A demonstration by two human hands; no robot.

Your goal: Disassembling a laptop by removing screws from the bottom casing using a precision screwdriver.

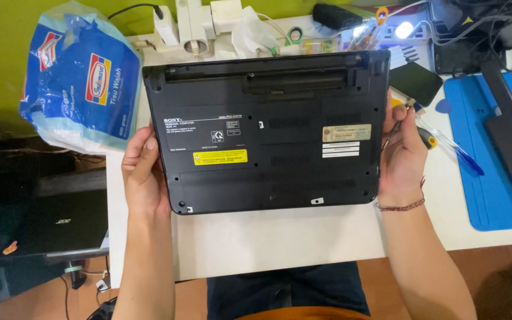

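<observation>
Head view: you've got the black laptop [268, 130] upside down on the white table [280, 237], left hand [143, 172] and right hand [403, 155] gripping its side edges. Looks stiff and a bit heavy, so keep hold of the sides.

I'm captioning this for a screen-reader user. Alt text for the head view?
Two bare hands, left hand and right hand, grip the sides of a black laptop lying bottom-up on a white table. A blue tissue pack and a blue mat flank it.
</observation>
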